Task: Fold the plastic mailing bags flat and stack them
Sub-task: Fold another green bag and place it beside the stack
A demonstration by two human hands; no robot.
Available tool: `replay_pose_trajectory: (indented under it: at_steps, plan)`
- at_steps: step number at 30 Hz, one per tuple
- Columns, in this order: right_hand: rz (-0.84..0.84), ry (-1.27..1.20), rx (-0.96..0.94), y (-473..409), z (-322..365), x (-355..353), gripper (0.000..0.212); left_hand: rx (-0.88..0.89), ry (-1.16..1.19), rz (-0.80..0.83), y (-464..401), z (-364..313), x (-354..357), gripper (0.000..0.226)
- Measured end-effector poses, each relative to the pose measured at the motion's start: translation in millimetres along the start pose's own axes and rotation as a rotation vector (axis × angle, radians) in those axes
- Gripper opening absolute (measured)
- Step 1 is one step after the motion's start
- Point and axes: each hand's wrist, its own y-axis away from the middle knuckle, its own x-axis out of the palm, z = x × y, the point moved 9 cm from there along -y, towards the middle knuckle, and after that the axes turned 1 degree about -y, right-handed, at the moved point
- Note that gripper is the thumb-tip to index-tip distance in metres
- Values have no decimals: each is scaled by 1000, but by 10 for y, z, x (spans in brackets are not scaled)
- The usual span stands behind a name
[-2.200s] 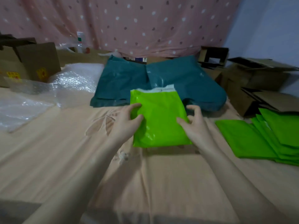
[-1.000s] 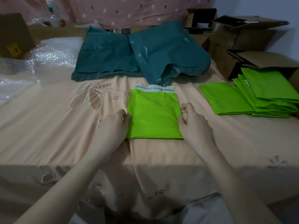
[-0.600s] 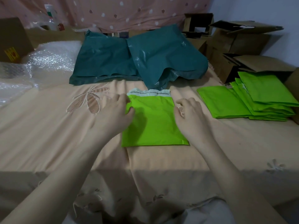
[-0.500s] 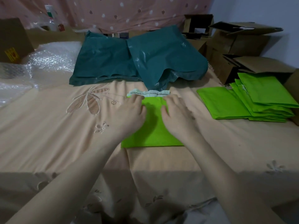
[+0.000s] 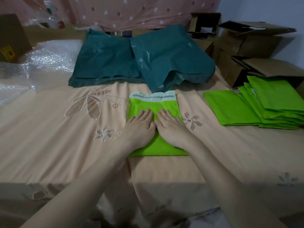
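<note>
A bright green mailing bag (image 5: 148, 104) with a white adhesive flap at its far end lies flat on the peach bedsheet in the middle. My left hand (image 5: 139, 127) and my right hand (image 5: 172, 129) press on it side by side, palms down and fingers straight, covering most of its middle. A stack of several folded green bags (image 5: 273, 104) sits at the right, with one flat green bag (image 5: 230, 109) beside it.
Two dark teal mailing bags (image 5: 143, 60) lie behind the green bag. Bubble wrap (image 5: 42, 61) fills the far left, next to a cardboard box (image 5: 11, 37). More cardboard boxes (image 5: 250, 46) crowd the far right. The bed's front edge (image 5: 148, 183) drops off near me.
The green bag was set down from my grip onto the sheet. My hands moved from its side edges to its centre and now press it flat, a little nearer to me than half a second ago.
</note>
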Motion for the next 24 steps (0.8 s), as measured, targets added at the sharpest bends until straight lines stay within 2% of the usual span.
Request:
replay_pose_trajectory:
  at_steps: [6, 10, 12, 14, 16, 18, 21, 24]
  plan:
    - [-21, -55, -1, -13, -9, -22, 53, -5, 76, 26, -42, 35, -31, 54]
    - [-170, -137, 45, 30, -108, -288, 57, -95, 274, -79, -109, 195, -270, 57]
    - [-186, -188, 66, 3, -153, -374, 57, -143, 354, -116, -182, 270, -364, 50]
    - [-263, -311, 55, -53, -188, -504, 51, -155, 406, -235, -254, 344, -509, 43]
    - [-393, -320, -7, -129, -176, -679, 44, -95, 360, -361, -322, 333, -651, 37]
    - [-442, -203, -90, -248, -94, -760, 42, 18, 240, -408, -414, 216, -687, 36]
    - [-290, -28, -198, -505, 10, -577, 47, 144, 48, -306, -574, 40, -497, 44]
    - [-101, 65, -202, -654, -81, -269, 52, 97, -58, -128, -682, 134, -170, 50]
